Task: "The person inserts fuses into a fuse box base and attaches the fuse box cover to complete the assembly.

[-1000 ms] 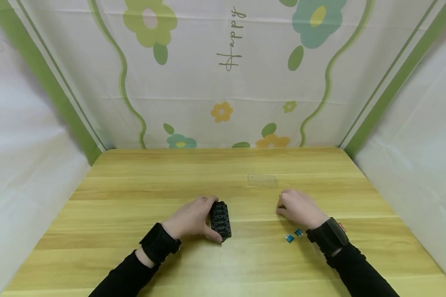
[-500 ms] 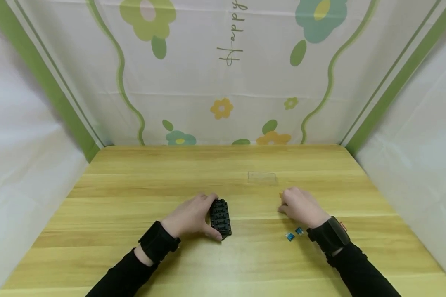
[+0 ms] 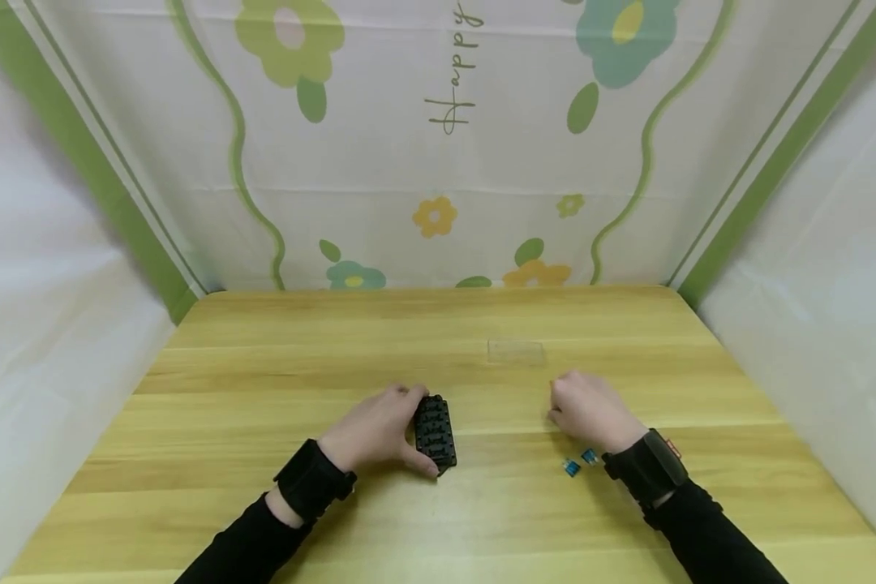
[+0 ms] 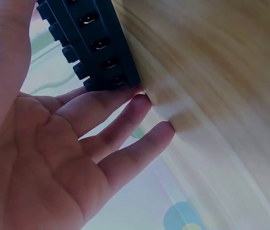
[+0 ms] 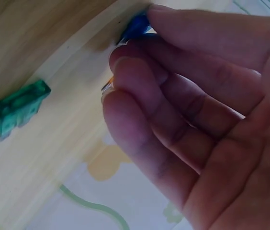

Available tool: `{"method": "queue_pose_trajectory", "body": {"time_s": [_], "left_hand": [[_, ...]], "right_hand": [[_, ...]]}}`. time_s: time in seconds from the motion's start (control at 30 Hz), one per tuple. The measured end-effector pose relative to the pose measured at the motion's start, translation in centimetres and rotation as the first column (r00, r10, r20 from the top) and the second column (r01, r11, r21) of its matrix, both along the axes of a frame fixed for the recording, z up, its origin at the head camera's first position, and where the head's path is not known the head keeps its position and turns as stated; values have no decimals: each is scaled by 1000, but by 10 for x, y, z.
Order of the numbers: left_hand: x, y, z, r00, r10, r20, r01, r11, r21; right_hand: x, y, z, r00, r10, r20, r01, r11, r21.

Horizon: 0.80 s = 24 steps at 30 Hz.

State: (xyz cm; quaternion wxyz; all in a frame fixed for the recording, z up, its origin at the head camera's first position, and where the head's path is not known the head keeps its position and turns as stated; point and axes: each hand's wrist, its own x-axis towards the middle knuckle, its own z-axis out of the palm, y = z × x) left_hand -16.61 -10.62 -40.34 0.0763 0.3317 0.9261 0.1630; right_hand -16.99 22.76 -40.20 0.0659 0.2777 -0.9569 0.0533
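Observation:
My left hand spans the black fuse box on the table, thumb at its near end, fingers at its far end. In the left wrist view, the fuse box shows a row of slots, with fingertips close to the wood. My right hand is bent down to the table at the right. Its thumb and forefinger pinch a blue blade fuse, partly hidden. A bit of orange peeks out by the other fingertips. Past them a green blade fuse lies on the table.
Two blue blade fuses lie on the wooden table near the right wrist. Farther back is a clear plastic cover. Printed cloth hangs behind and at both sides.
The right hand shifts only slightly, and the orange piece that showed beside its knuckles half a second ago is now mostly hidden in the head view. The left hand keeps its hold.

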Motion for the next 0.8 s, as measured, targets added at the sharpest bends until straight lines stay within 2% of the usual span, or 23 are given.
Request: {"method": "queue_pose_trajectory", "body": {"time_s": [0.17, 0.4, 0.8], "left_hand": [[1, 2, -1, 1000, 3, -9, -4, 999, -33], [1, 3, -2, 1000, -2, -30, 1, 1000, -23], [-1, 0, -3, 999, 12, -45, -12, 1000, -7]], "right_hand": [[1, -1, -4, 1000, 20, -21, -20, 1000, 1], [0, -2, -4, 999, 35, -39, -34, 999, 9], [-1, -5, -4, 997, 14, -75, -13, 1000, 13]]}}
